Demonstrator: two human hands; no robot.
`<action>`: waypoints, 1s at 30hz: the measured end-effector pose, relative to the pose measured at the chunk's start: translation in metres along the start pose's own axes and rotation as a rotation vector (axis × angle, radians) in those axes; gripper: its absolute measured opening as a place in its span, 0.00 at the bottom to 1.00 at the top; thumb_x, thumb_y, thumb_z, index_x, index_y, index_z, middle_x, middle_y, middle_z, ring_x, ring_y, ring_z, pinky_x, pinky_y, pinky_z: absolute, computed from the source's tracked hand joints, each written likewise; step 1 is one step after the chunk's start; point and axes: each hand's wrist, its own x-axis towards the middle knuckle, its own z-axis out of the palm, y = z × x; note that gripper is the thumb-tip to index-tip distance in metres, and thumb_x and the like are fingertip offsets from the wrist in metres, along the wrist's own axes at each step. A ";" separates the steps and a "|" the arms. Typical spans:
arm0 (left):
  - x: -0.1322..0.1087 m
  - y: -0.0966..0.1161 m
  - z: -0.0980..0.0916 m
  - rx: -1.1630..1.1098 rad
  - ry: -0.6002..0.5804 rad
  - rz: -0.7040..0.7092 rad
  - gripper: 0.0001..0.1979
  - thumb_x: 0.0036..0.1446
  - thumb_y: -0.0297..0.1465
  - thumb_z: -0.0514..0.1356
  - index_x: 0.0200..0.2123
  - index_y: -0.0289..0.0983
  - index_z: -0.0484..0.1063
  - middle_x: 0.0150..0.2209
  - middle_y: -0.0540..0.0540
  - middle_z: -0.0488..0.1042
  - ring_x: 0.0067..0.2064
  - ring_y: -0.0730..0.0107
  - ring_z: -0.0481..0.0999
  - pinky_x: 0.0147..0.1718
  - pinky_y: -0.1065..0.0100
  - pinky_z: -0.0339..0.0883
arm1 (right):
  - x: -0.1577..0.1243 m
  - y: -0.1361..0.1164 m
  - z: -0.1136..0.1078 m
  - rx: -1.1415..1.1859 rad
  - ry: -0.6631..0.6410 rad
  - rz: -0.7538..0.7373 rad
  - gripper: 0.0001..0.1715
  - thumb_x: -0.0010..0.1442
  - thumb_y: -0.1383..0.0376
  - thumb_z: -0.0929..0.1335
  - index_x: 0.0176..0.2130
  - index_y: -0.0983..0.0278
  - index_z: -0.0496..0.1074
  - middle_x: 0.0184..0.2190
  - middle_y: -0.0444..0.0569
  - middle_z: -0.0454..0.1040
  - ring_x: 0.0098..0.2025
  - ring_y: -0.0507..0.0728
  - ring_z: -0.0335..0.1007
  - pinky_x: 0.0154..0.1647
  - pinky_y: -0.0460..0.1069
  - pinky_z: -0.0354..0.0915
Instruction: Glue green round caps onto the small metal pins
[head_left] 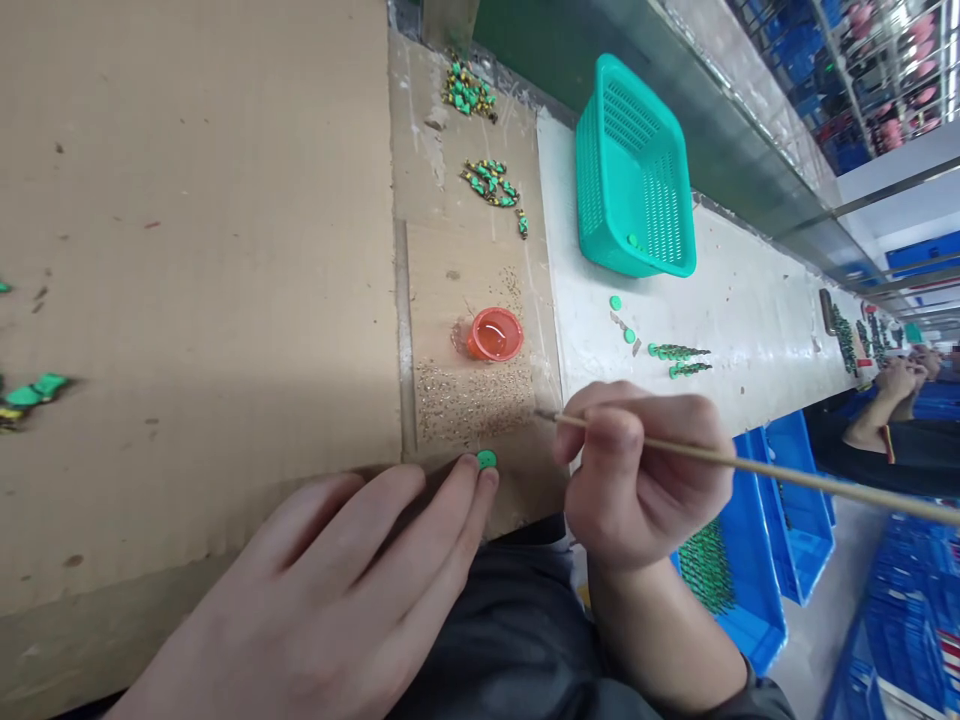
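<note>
My left hand (360, 580) lies low over the bench edge, two fingertips closed on the edge of a small green disc (487, 459), which looks like a button with tiny holes. My right hand (649, 470) grips a thin brush (697, 453) with a long wooden handle, its dark tip pointing left, a little above and right of the disc. Beyond the disc stands a small red cup (495, 335) with shiny liquid in it. Tiny light specks (480, 395) are scattered on the cardboard around the cup.
A green basket (636, 170) stands at the back, loose green discs (616, 303) nearby. Small green-and-yellow figures (491, 183) lie in clusters beyond the cup. Green-tipped dark pieces (679, 352) rest on the white surface. Blue bins (757, 560) are at right, near another person's arm (874, 415).
</note>
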 end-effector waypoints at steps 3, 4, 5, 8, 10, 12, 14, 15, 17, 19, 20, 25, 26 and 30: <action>-0.002 0.000 0.002 0.044 0.012 -0.008 0.28 0.75 0.37 0.70 0.75 0.43 0.80 0.76 0.40 0.77 0.72 0.44 0.79 0.77 0.43 0.73 | 0.023 0.005 0.007 -0.059 0.006 0.048 0.14 0.85 0.63 0.73 0.42 0.56 0.73 0.30 0.39 0.75 0.26 0.52 0.74 0.28 0.51 0.72; -0.003 0.000 0.003 0.043 0.015 -0.008 0.27 0.76 0.37 0.70 0.74 0.42 0.80 0.76 0.39 0.77 0.72 0.45 0.79 0.77 0.44 0.72 | 0.029 0.008 0.010 -0.074 -0.009 0.061 0.15 0.85 0.61 0.74 0.41 0.56 0.72 0.30 0.39 0.74 0.27 0.52 0.73 0.29 0.52 0.71; -0.003 0.000 0.004 0.040 0.017 -0.010 0.26 0.76 0.37 0.69 0.74 0.42 0.80 0.76 0.39 0.78 0.72 0.45 0.79 0.78 0.44 0.71 | 0.034 0.011 0.014 -0.085 -0.030 0.071 0.17 0.85 0.61 0.74 0.41 0.56 0.71 0.31 0.39 0.73 0.27 0.52 0.72 0.29 0.51 0.70; -0.001 0.000 0.005 0.036 0.034 -0.015 0.24 0.78 0.34 0.65 0.72 0.39 0.81 0.75 0.40 0.78 0.69 0.48 0.79 0.77 0.46 0.68 | 0.040 0.022 0.023 -0.105 -0.083 0.060 0.20 0.87 0.59 0.72 0.39 0.56 0.68 0.30 0.37 0.69 0.28 0.50 0.70 0.30 0.50 0.67; 0.000 0.000 0.006 0.040 0.053 -0.012 0.24 0.78 0.33 0.61 0.71 0.38 0.82 0.75 0.42 0.79 0.65 0.48 0.80 0.76 0.45 0.68 | 0.041 0.027 0.028 -0.116 -0.112 0.043 0.22 0.87 0.60 0.71 0.38 0.57 0.68 0.30 0.36 0.69 0.28 0.48 0.70 0.29 0.48 0.66; 0.002 0.000 0.006 0.047 0.056 -0.004 0.24 0.79 0.33 0.59 0.71 0.37 0.82 0.74 0.42 0.79 0.63 0.49 0.80 0.73 0.45 0.68 | 0.041 0.029 0.030 -0.127 -0.127 0.029 0.22 0.87 0.61 0.72 0.37 0.57 0.67 0.29 0.35 0.69 0.27 0.48 0.70 0.29 0.48 0.64; 0.003 0.000 0.005 0.050 0.041 0.000 0.25 0.79 0.32 0.59 0.72 0.36 0.82 0.74 0.42 0.79 0.62 0.48 0.80 0.70 0.45 0.69 | 0.041 0.029 0.030 -0.134 -0.127 0.026 0.22 0.87 0.62 0.72 0.37 0.57 0.67 0.29 0.35 0.69 0.27 0.47 0.69 0.28 0.47 0.64; 0.003 0.000 0.004 0.054 0.043 0.003 0.25 0.78 0.32 0.59 0.72 0.36 0.82 0.74 0.41 0.79 0.62 0.47 0.80 0.68 0.45 0.69 | 0.041 0.029 0.030 -0.139 -0.125 0.029 0.22 0.86 0.62 0.72 0.37 0.57 0.67 0.29 0.35 0.69 0.27 0.47 0.69 0.28 0.47 0.64; 0.004 0.000 0.002 0.056 0.042 0.004 0.25 0.77 0.32 0.60 0.71 0.35 0.82 0.73 0.41 0.80 0.61 0.46 0.80 0.66 0.44 0.70 | 0.042 0.028 0.030 -0.145 -0.126 0.039 0.22 0.86 0.62 0.72 0.37 0.57 0.67 0.29 0.35 0.68 0.27 0.48 0.69 0.29 0.47 0.64; 0.004 0.000 0.001 0.059 0.044 0.003 0.25 0.76 0.32 0.61 0.71 0.35 0.82 0.73 0.41 0.80 0.61 0.46 0.80 0.65 0.44 0.70 | 0.043 0.029 0.030 -0.138 -0.131 0.037 0.22 0.86 0.61 0.72 0.37 0.57 0.66 0.29 0.35 0.68 0.27 0.48 0.68 0.29 0.48 0.64; 0.004 0.000 0.001 0.061 0.046 0.004 0.25 0.76 0.32 0.61 0.71 0.35 0.82 0.73 0.41 0.80 0.61 0.46 0.80 0.64 0.44 0.70 | 0.043 0.030 0.031 -0.131 -0.131 0.033 0.23 0.86 0.61 0.72 0.37 0.57 0.66 0.29 0.35 0.68 0.27 0.48 0.68 0.29 0.48 0.64; 0.003 0.000 0.003 0.078 0.039 0.001 0.26 0.77 0.33 0.61 0.73 0.35 0.81 0.75 0.41 0.78 0.61 0.48 0.81 0.65 0.44 0.72 | 0.042 0.031 0.033 -0.117 -0.112 0.036 0.23 0.87 0.60 0.72 0.37 0.57 0.66 0.30 0.36 0.69 0.28 0.48 0.69 0.30 0.48 0.65; 0.003 0.000 0.003 0.077 0.042 0.005 0.26 0.77 0.33 0.60 0.73 0.35 0.81 0.74 0.41 0.78 0.61 0.48 0.81 0.64 0.44 0.73 | 0.040 0.029 0.031 -0.110 -0.102 0.042 0.23 0.87 0.60 0.72 0.37 0.57 0.67 0.30 0.36 0.68 0.28 0.48 0.69 0.30 0.48 0.65; 0.007 -0.001 0.001 0.083 0.052 0.017 0.26 0.76 0.32 0.60 0.72 0.32 0.81 0.73 0.40 0.80 0.61 0.45 0.80 0.59 0.43 0.72 | 0.030 0.014 0.021 -0.051 -0.062 0.068 0.20 0.87 0.58 0.72 0.39 0.57 0.70 0.30 0.37 0.69 0.27 0.49 0.69 0.28 0.49 0.65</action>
